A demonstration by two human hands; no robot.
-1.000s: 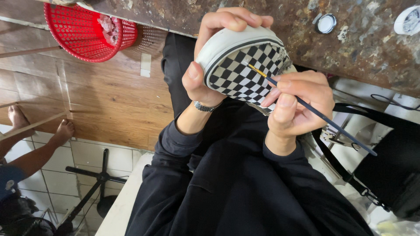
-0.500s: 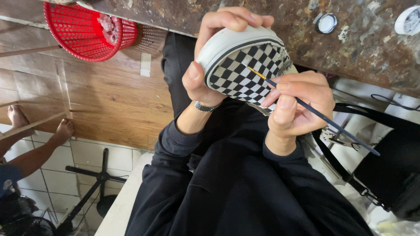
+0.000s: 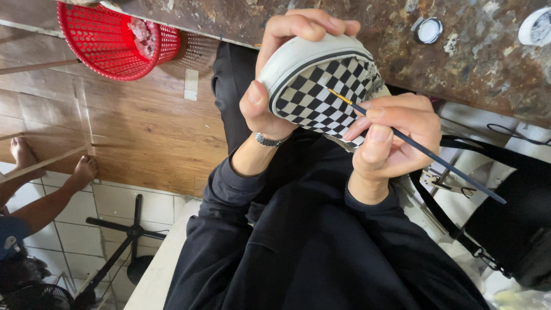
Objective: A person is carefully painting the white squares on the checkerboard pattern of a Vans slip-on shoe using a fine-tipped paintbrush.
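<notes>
Our left hand (image 3: pixel 281 74) wraps around the checkered shoe (image 3: pixel 321 86), holding it up over our lap, just below the stained counter (image 3: pixel 482 63). Our right hand (image 3: pixel 390 138) pinches a thin paintbrush (image 3: pixel 413 146), its tip touching the checks. Far left, a red basket (image 3: pixel 109 40) sits by the wooden floor (image 3: pixel 143 132).

Left hand (image 3: pixel 281 74): raised, forearm angled up from the lap, fingers curled over the top of the shoe (image 3: pixel 321 86), thumb pressed against its near side. Right hand (image 3: pixel 390 138): just beside and below the left, fingers pinched closed around a thin brush (image 3: pixel 425 150), thumb on top, wrist bent slightly. Both arms wear black sleeves.
</notes>
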